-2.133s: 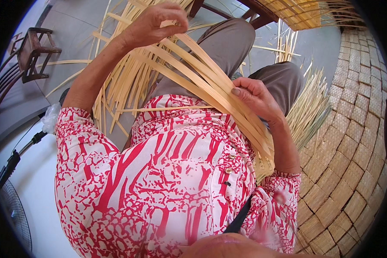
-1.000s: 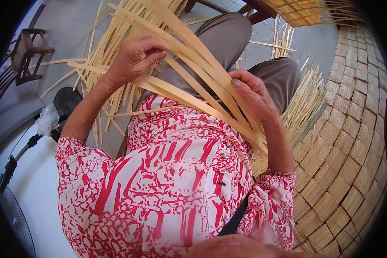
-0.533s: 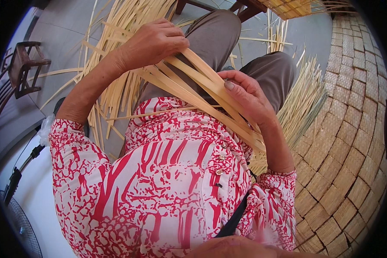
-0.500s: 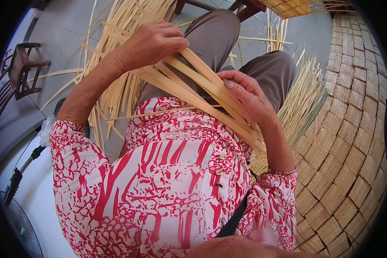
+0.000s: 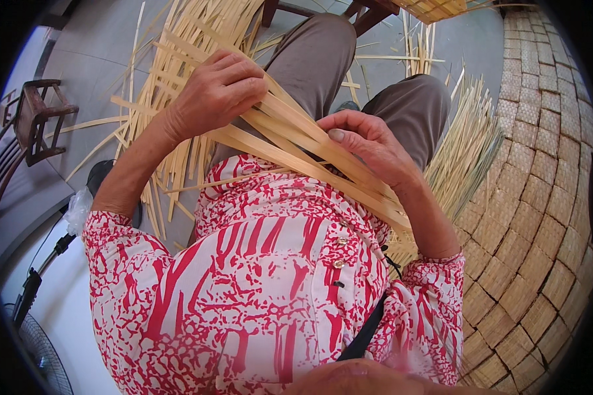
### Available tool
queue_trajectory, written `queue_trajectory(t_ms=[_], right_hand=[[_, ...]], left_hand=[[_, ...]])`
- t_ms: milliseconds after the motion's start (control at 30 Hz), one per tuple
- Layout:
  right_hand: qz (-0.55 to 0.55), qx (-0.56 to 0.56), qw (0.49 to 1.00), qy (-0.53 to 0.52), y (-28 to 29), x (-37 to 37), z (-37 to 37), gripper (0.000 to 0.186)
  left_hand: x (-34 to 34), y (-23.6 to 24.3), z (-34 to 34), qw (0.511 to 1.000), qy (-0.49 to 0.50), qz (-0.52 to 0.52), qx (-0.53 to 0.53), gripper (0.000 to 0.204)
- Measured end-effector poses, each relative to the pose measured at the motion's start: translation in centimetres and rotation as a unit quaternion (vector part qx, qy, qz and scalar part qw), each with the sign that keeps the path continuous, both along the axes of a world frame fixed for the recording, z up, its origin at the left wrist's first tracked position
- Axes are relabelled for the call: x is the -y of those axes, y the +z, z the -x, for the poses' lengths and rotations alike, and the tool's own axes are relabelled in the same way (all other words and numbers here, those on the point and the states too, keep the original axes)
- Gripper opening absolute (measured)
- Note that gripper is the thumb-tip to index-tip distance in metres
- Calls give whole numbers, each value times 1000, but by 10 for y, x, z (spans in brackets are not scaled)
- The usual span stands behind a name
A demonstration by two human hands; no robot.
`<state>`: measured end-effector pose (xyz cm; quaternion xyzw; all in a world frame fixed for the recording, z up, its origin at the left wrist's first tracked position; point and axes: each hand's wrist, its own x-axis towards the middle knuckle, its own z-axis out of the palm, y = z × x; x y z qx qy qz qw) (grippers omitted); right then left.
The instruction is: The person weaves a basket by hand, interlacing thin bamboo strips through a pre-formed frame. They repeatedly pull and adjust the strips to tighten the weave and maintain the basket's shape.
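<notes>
Several pale, flat bamboo strips [image 5: 295,155] lie diagonally over my lap, fanning toward the upper left. My left hand [image 5: 221,92] has its fingers closed on the strips near their upper part. My right hand [image 5: 367,148] grips the same bundle lower down, thumb on top, index finger bent over it. The strips' lower ends run under my right forearm to pale material beside my hip, partly hidden. A thin loose strip [image 5: 230,179] crosses the patterned shirt at my waist.
Loose strips [image 5: 158,164] cover the floor at left; a finer bundle [image 5: 464,145] lies right, beside stacked woven squares [image 5: 534,217]. A wooden stool [image 5: 43,118], plastic bag [image 5: 79,210] and fan [image 5: 43,349] stand at left. Dark wooden furniture [image 5: 366,20] and a yellow woven piece [image 5: 428,8] are ahead.
My left hand dipped, rose and has now come down and left along the strips, fingers curled. My right hand has shifted slightly up and left, still on the bundle.
</notes>
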<state>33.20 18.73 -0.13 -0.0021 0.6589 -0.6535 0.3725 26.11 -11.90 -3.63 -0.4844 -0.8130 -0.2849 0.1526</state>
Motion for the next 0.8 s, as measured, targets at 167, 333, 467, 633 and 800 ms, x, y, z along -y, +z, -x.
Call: queue_trajectory(t_ms=[167,333,467,633,800], right_hand=[[-18,28,999,1,-4,3,1,26],[-120,-193,973,43,-5,8,-5,29],[-225,-274,930,99,3,12,-8,35],[-243,-314,913,91,10,11,-14,34],[-253,-319,908,101,15,0,-17,33]], left_hand=[[10,0,-15,1000,3,-1,31,20],[7,-2,-14,997,42,9,70,22],[10,-11,-8,995,25,52,84,24],[9,-4,-3,988,-13,101,120,23],[3,1,7,968,-22,113,222,22]])
